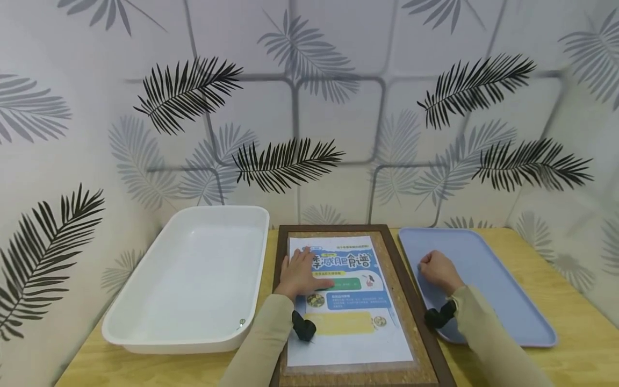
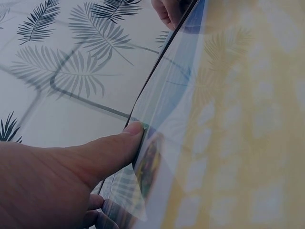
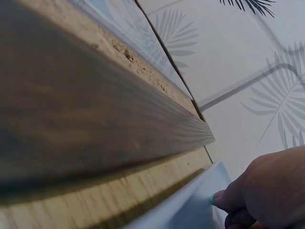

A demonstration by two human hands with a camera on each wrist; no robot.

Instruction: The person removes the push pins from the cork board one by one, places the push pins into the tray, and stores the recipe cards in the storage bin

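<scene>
A printed sheet [image 1: 358, 344] with blue, green and yellow blocks lies on a dark-framed corkboard [image 1: 406, 301]. My left hand [image 1: 298, 273] rests on the sheet's left part, its thumb extended across the paper. In the left wrist view, the thumb of the left hand [image 2: 90, 164] touches the glossy sheet [image 2: 238, 119]. Over the blue tray [image 1: 483, 274], my right hand [image 1: 439, 270] has its fingers curled. In the right wrist view, the right hand [image 3: 267, 191] pinches a small teal piece [image 3: 211, 199] at the thumb tip; most of it is hidden.
To the left stands a deep white tray [image 1: 193, 274] with a tiny object [image 1: 242, 322] in its near right corner. Both trays and the board sit on a wooden table [image 1: 585, 328]. Behind them rises a leaf-patterned wall [image 1: 338, 123].
</scene>
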